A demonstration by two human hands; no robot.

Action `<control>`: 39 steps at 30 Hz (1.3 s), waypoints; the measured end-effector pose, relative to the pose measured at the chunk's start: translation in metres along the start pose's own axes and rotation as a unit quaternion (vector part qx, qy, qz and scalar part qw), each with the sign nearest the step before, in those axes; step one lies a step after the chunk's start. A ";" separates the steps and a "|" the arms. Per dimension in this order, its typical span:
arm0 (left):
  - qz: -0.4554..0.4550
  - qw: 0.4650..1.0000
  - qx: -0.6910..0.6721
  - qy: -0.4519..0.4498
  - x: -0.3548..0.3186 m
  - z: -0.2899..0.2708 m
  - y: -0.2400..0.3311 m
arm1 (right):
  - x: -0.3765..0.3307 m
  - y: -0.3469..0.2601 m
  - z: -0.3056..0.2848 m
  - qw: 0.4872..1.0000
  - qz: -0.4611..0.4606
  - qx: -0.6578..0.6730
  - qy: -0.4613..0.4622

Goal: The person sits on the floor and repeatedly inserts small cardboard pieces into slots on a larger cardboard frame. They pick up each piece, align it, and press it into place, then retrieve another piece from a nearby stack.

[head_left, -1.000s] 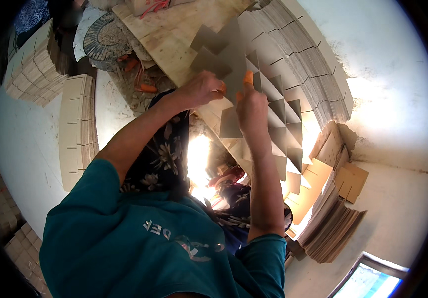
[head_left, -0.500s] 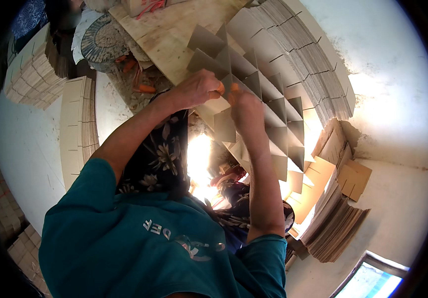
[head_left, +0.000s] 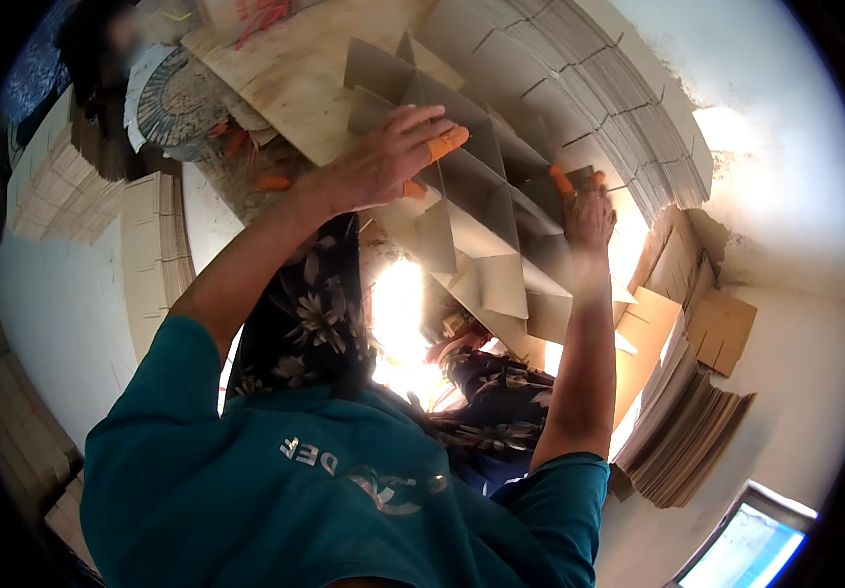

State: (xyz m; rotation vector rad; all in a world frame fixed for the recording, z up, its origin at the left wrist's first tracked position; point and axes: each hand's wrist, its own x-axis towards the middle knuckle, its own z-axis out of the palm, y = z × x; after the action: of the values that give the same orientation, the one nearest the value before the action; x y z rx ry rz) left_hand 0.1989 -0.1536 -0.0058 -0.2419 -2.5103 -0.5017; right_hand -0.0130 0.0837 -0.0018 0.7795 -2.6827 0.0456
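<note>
A grid of interlocked cardboard dividers (head_left: 481, 228) stands in front of me on a wooden board (head_left: 290, 93), its upright panels forming open cells. My left hand (head_left: 393, 162) is over the grid's left side, fingers stretched out and apart, with orange covers on the thumb and a finger. At the grid's right end, my right hand (head_left: 587, 211) is closed round the top of a panel, its orange-covered thumb and finger on either side. That hand is slightly blurred, and its other fingers are partly hidden.
Slotted cardboard strips (head_left: 604, 108) are stacked behind the grid at the right. More stacks (head_left: 687, 446) stand at the lower right, and others (head_left: 153, 255) are at the left. A round, ribbed object (head_left: 182, 103) sits beyond the board's left edge. A person is partly visible at the upper left.
My hands have moved apart from the middle of the grid. The left has opened out; the right has shifted to the grid's right end. My view has shifted slightly.
</note>
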 end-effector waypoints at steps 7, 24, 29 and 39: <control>0.041 0.993 -0.012 -0.115 0.047 0.030 -0.040 | -0.053 -0.061 -0.047 0.945 -0.047 0.211 -0.247; 0.150 0.986 -0.037 0.055 0.048 -0.057 0.107 | -0.126 -0.064 -0.187 0.990 -0.106 0.069 -0.065; 0.223 0.952 -0.108 0.179 0.041 -0.073 0.153 | -0.235 0.004 -0.245 0.994 -0.026 -0.038 0.104; 0.168 0.970 -0.132 0.118 0.016 -0.031 0.131 | -0.569 0.121 -0.274 0.854 0.435 -0.281 0.043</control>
State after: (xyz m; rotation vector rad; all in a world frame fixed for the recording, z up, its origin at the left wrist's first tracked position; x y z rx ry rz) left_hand 0.2373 -0.0455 0.0662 -0.6556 -2.1100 -0.6788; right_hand 0.4600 0.5132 0.0727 -0.6128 -2.5053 -0.4476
